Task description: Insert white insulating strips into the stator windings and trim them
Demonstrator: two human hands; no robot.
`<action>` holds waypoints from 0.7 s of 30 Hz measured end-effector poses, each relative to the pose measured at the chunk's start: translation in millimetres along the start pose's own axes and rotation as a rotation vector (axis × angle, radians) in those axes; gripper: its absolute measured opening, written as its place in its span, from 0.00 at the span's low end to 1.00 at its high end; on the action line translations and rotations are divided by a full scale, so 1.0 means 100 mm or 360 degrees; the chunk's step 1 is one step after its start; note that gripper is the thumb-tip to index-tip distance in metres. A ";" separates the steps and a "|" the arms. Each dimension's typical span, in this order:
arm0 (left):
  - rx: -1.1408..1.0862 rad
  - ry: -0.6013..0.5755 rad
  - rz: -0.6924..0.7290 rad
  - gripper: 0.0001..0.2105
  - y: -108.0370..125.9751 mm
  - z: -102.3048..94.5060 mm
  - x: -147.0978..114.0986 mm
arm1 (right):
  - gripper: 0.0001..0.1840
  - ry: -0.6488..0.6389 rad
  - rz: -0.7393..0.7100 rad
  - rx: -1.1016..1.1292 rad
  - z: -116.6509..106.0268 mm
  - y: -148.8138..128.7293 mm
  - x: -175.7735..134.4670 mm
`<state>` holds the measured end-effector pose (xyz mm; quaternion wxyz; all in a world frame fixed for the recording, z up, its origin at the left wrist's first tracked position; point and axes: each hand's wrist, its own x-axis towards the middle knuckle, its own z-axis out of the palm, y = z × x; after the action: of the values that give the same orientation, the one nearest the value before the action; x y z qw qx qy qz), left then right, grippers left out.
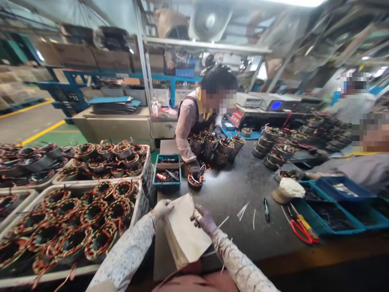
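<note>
A stack of pale, off-white paper sheets (pixel 187 229) lies tilted at the near edge of the dark table, in front of my body. My left hand (pixel 163 209), in a whitish glove, grips the far left corner, thumb on top. At the sheets' right edge is my right hand (pixel 204 220), gloved too, its fingers curled inward over the paper. What those fingers hold, if anything, is hidden. Thin white strips (pixel 242 211) lie to the right of my right hand. Just beyond the stack, a co-worker's gloved hand (pixel 194 168) is on a copper-wound stator (pixel 195 182).
White crates (pixel 138 202) full of wound stators stand at left. A small blue bin (pixel 167 182) holds dark pieces. Stacked stators (pixel 223 152) fill the table's far side. At right are a pen (pixel 266 210), red-handled pliers (pixel 300 232), blue trays (pixel 337 217) and another person.
</note>
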<state>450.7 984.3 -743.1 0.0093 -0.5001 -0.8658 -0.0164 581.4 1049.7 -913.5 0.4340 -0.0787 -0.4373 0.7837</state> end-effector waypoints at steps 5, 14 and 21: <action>0.0018 -0.0071 -0.0097 0.15 -0.08 0.07 0.04 | 0.18 -0.0038 0.0176 0.0027 0.00 0.11 0.03; 0.0034 -0.0073 0.0056 0.11 -0.20 0.10 0.01 | 0.16 0.0000 0.0149 -0.0083 0.31 0.14 0.16; 0.0031 -0.0042 0.0157 0.13 -0.20 0.03 -0.02 | 0.22 0.0041 0.0012 -0.0467 0.53 0.19 0.34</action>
<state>434.0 973.0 -746.7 0.0037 -0.5422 -0.8402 -0.0010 522.6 1037.5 -886.6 0.4205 -0.1529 -0.5412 0.7120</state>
